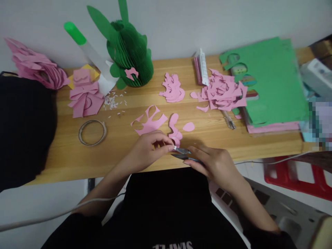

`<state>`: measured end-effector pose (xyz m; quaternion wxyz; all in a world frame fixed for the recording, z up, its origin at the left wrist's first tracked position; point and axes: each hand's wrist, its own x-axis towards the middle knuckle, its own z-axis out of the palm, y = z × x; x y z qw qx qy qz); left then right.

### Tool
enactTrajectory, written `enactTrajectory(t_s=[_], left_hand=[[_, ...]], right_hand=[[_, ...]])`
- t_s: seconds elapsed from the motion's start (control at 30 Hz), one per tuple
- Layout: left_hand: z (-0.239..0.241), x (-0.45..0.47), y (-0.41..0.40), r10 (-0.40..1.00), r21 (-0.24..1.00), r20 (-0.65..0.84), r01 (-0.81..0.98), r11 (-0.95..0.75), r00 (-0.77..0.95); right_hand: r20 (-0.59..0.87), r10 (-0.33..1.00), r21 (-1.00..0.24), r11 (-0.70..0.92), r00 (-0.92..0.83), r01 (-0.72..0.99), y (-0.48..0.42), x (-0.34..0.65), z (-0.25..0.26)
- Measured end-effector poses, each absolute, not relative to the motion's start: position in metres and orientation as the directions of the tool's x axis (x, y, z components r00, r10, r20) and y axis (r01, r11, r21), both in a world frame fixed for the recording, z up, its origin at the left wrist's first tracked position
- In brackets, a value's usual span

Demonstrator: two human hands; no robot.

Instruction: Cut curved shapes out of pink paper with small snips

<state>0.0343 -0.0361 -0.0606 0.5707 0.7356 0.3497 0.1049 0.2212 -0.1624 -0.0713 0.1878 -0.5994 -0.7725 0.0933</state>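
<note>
My right hand [212,162] is closed round small scissors [183,153] at the table's front edge, blades pointing left. My left hand [150,148] pinches a tiny white bit [175,148] right at the blade tips. Just beyond my fingers lies a cut pink paper shape [174,129], with a pink sheet full of cut-outs [149,122] to its left and a single pink petal [188,127] to its right.
On the wooden table [64,159] sit a tape ring [92,132], a green paper cactus [128,52], a glue tube [89,52], pink scrap piles [221,91], folded pink paper [85,95], green sheets [269,79]. A dark object [23,128] is at left.
</note>
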Motion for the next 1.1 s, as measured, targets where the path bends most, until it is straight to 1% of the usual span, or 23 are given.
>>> enactTrajectory(t_s=[0.1, 0.17, 0.3, 0.4, 0.5, 0.73, 0.8, 0.97, 1.03, 1.1], left_hand=[[-0.060, 0.033, -0.033, 0.634, 0.909, -0.324, 0.418, 0.002, 0.702], [-0.060, 0.032, -0.032, 0.644, 0.899, -0.355, 0.437, 0.036, 0.678], [-0.059, 0.033, -0.031, 0.626, 0.890, -0.381, 0.453, 0.050, 0.680], [-0.059, 0.034, -0.031, 0.621, 0.885, -0.389, 0.463, 0.048, 0.680], [-0.059, 0.033, -0.033, 0.634, 0.889, -0.359, 0.459, 0.007, 0.685], [-0.058, 0.029, -0.033, 0.640, 0.898, -0.267, 0.427, -0.106, 0.720], [-0.059, 0.028, -0.033, 0.647, 0.900, -0.245, 0.418, -0.126, 0.722], [-0.058, 0.027, -0.034, 0.631, 0.894, -0.245, 0.424, -0.148, 0.736], [-0.057, 0.026, -0.035, 0.624, 0.898, -0.205, 0.399, -0.187, 0.754], [-0.056, 0.025, -0.035, 0.606, 0.891, -0.147, 0.370, -0.261, 0.782]], right_hand=[[0.189, 0.960, -0.371, 0.263, -0.205, 0.890, -0.161, 0.223, -0.073], [0.194, 0.960, -0.369, 0.264, -0.204, 0.891, -0.160, 0.223, -0.075], [0.202, 0.957, -0.350, 0.269, -0.208, 0.897, -0.159, 0.222, -0.075], [0.196, 0.957, -0.360, 0.272, -0.213, 0.892, -0.158, 0.221, -0.075], [0.187, 0.959, -0.371, 0.270, -0.213, 0.888, -0.157, 0.220, -0.074], [0.105, 0.974, -0.387, 0.226, -0.200, 0.894, -0.158, 0.219, -0.070], [0.106, 0.974, -0.387, 0.226, -0.201, 0.894, -0.158, 0.218, -0.068], [0.125, 0.969, -0.356, 0.243, -0.212, 0.903, -0.159, 0.216, -0.066], [0.135, 0.967, -0.356, 0.252, -0.218, 0.900, -0.160, 0.215, -0.065], [0.132, 0.967, -0.378, 0.251, -0.217, 0.891, -0.160, 0.215, -0.064]])
